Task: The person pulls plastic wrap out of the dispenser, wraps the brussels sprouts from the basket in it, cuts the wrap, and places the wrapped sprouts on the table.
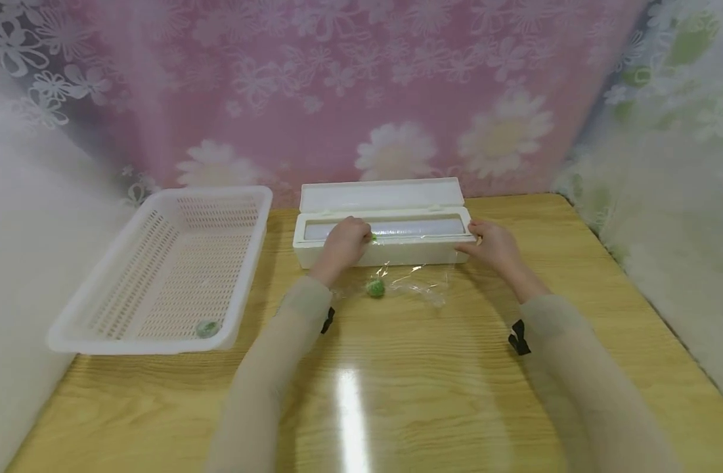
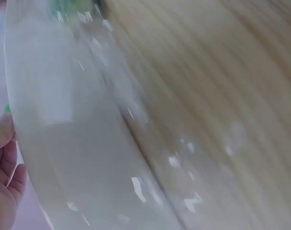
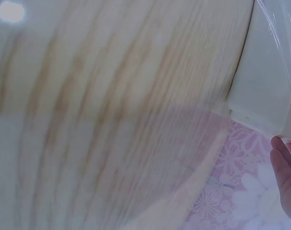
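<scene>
A white cling film dispenser box (image 1: 385, 253) lies near the back of the table, its lid (image 1: 381, 196) raised and a film roll (image 1: 420, 227) inside. At its front rim my left hand (image 1: 346, 243) pinches a small green slide cutter (image 1: 373, 237), mostly hidden by the fingers. My right hand (image 1: 494, 246) grips the box's right end, thumb low on the front and fingers higher up. Clear cling film (image 1: 420, 287) hangs down over the front and spreads onto the table. Against that film sits a small round green item (image 1: 375, 288), its kind unclear.
To the left stands a white slotted plastic basket (image 1: 251, 263), with a green item wrapped in film (image 1: 207, 328) in its near right corner. The wooden table (image 1: 432, 394) ends at a flowered pink curtain (image 1: 314, 125) behind the box.
</scene>
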Action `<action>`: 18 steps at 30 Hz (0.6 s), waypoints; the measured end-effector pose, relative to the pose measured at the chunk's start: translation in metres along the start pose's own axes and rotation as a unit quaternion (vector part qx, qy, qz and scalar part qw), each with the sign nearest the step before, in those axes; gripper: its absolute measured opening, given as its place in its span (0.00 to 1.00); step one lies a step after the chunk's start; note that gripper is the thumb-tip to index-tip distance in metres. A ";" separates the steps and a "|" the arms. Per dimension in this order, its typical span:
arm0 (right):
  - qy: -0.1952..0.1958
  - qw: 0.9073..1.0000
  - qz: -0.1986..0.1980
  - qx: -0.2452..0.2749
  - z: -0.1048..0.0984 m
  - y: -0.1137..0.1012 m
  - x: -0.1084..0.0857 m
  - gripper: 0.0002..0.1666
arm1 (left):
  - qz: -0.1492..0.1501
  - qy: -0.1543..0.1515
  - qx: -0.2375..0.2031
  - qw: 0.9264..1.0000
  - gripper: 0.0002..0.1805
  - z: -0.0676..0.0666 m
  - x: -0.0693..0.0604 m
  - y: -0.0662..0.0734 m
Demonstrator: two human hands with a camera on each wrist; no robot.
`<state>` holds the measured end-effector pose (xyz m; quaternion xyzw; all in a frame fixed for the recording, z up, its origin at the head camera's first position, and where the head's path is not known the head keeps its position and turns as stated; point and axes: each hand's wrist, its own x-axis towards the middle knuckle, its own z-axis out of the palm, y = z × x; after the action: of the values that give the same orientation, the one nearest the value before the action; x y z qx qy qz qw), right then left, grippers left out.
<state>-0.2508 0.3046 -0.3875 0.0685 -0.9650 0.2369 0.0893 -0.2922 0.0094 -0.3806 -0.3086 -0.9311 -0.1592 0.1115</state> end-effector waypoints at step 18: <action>-0.025 0.999 -0.011 0.018 0.006 0.005 0.005 0.38 | -0.109 0.091 0.042 0.989 0.02 -0.034 -0.064 -0.076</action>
<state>-0.2573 0.3062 -0.3939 0.0866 -0.9618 0.2510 0.0668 -0.2846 -0.0946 -0.3863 -0.1850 -0.9510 -0.1587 0.1902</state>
